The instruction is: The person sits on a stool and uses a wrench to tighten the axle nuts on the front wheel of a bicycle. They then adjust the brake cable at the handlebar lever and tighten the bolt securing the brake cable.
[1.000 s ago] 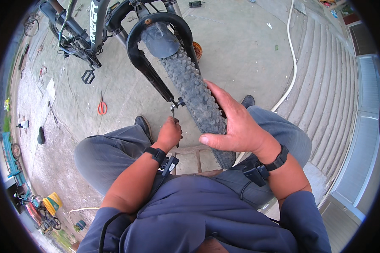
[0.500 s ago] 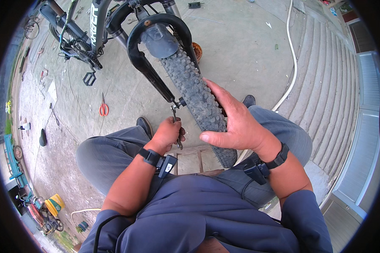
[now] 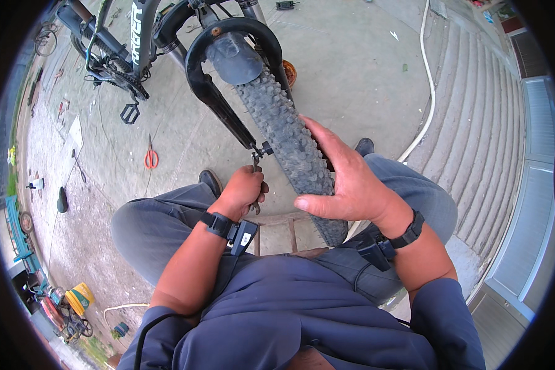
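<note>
In front of me stands a bicycle's front wheel, its knobby tyre (image 3: pixel 290 139) between the legs of a black suspension fork (image 3: pixel 219 111). My left hand (image 3: pixel 243 190) is closed around a small metal wrench (image 3: pixel 255 161), whose upper end is at the axle nut by the bottom of the left fork leg. My fingers cover the wrench's middle; its lower end sticks out below them. My right hand (image 3: pixel 351 176) grips the tyre, thumb over the tread and fingers along the right side, their tips partly hidden behind the tyre.
Orange-handled scissors (image 3: pixel 151 159) lie on the concrete at left, with a long thin tool (image 3: pixel 79 166) and a black bicycle saddle (image 3: pixel 62 200) farther left. An orange bowl (image 3: pixel 289 73) sits behind the wheel. A pale hose (image 3: pixel 427 105) runs beside the steps (image 3: pixel 475 142) at right.
The wrench has turned slightly, its lower end shifting left, and my left hand has moved a little with it. My right hand stays on the tyre almost unmoved.
</note>
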`<state>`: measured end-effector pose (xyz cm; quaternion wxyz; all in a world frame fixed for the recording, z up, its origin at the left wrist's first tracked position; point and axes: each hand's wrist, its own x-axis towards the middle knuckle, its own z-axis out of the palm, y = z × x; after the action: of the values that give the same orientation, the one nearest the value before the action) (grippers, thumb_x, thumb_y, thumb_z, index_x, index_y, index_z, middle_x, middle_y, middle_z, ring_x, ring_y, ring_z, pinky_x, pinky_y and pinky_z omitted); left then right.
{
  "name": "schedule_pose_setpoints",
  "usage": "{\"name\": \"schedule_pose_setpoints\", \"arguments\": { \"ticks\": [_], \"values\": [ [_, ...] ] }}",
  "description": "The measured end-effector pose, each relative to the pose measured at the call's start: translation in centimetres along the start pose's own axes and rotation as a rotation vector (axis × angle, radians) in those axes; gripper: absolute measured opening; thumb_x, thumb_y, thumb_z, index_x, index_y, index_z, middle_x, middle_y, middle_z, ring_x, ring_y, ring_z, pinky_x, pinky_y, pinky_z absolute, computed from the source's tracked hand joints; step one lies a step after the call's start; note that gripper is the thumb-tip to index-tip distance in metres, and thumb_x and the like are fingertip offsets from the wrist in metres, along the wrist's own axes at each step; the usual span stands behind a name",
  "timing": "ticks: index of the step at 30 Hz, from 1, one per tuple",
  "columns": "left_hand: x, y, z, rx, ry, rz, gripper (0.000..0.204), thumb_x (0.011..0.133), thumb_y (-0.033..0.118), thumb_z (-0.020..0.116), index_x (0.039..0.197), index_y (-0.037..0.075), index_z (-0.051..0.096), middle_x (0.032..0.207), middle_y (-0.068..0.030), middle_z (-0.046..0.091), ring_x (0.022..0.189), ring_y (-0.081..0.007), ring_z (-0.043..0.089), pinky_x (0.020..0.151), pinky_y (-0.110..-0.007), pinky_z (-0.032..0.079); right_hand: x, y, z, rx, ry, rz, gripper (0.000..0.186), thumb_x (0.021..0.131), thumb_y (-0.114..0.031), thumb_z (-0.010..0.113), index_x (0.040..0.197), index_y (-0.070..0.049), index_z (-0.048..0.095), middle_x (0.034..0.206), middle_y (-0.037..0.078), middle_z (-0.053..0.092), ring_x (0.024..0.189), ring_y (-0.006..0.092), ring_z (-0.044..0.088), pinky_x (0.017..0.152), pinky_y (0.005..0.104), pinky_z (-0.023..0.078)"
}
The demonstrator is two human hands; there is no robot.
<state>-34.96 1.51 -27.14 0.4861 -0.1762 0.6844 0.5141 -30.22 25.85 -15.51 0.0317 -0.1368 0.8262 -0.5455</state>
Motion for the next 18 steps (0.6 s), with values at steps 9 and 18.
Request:
{"name": "schedule_pose_setpoints", "arguments": {
  "ticks": [9, 18],
  "values": [
    [1.2, 0.4, -0.4, -0.023, -0.015, -0.031, 0.020, 0.100, 0.017, 0.048, 0.110, 0.001, 0.057, 0.081, -0.0069, 0.063, 0.056, -0.0145, 0.055, 0.047, -0.033, 0.040, 0.2, 0.2, -0.1, 0.003, -0.006, 0.003, 0.107, 0.078, -0.047, 0.082, 0.159, 0.000, 0.030, 0.151, 0.026, 0.047, 0.138, 0.0403, 0.050, 0.114, 0.0448, 0.041],
    [9.0, -10.8, 2.7, 0.400, 0.363, 0.634, 0.020, 0.100, 0.015, 0.053, 0.113, 0.000, 0.051, 0.090, -0.0333, 0.068, 0.082, -0.0539, 0.066, 0.074, -0.060, 0.051, 0.4, -0.1, -0.2, 0.019, -0.017, 0.040, 0.108, 0.078, -0.049, 0.081, 0.159, 0.002, 0.029, 0.152, 0.025, 0.046, 0.140, 0.0386, 0.049, 0.115, 0.0435, 0.039]
  ]
}}
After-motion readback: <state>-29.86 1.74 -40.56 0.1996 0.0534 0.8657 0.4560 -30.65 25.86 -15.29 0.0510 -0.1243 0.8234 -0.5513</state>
